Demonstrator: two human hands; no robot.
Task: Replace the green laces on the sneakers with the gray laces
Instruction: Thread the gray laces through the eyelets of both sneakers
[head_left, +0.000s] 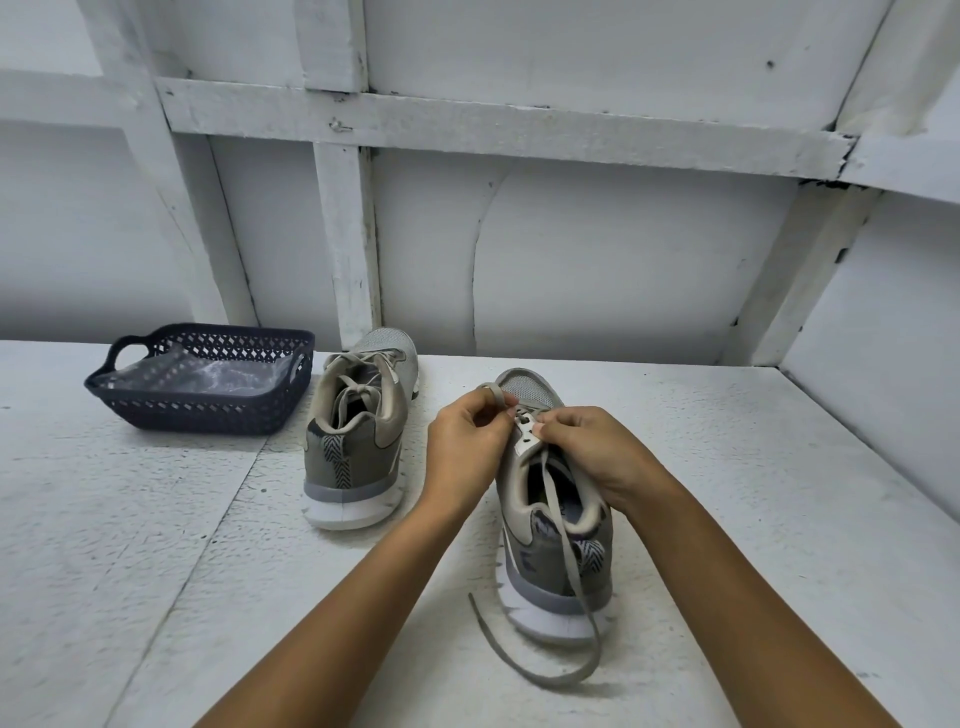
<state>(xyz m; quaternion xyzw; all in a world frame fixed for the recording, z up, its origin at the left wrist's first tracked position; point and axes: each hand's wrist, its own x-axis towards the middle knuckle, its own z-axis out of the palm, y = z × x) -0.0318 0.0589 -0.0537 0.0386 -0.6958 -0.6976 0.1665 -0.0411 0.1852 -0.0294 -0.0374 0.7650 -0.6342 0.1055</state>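
Nearest, the loose tail of the lace (550, 680) curls on the table (156, 571) behind the heel of the sneaker (550, 587), whose long axis runs away, toe far. The strand climbs over the collar to the eyelets, where the left hand (467, 441) pinches a raised loop and the right hand (592, 452) pinches just beside it. Farther left stands the other sneaker (358, 441).

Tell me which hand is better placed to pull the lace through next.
Probably left: the left hand pinches the lace loop at the eyelets, while the right hand steadies the sneaker.
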